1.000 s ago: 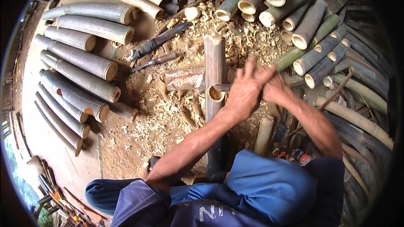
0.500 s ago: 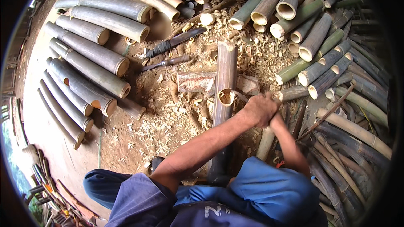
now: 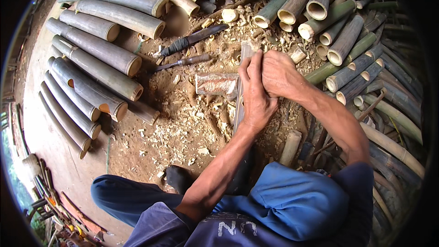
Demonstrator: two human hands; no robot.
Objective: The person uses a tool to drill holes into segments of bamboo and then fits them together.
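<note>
My left hand (image 3: 257,98) lies over the upper part of a bamboo tube (image 3: 241,105), its fingers closed along it toward the far end. My right hand (image 3: 281,73) is a fist pressed against the left one. A short pale wooden handle end (image 3: 298,55) sticks out beside the right fist; the rest of that tool is hidden by my hands. The tube runs away from between my legs, and a light block (image 3: 216,84) with reddish streaks shows at its left side.
A knife with a dark wrapped handle (image 3: 176,46) and a wooden-handled chisel (image 3: 195,59) lie left of the tube. Pale shavings (image 3: 183,132) cover the ground. Cut bamboo lengths (image 3: 98,66) lie in rows at left; more bamboo (image 3: 343,48) is piled at right.
Both hands have moved away from me and left, from right of the tube onto its upper part. The round hole seen in the tube before is now hidden.
</note>
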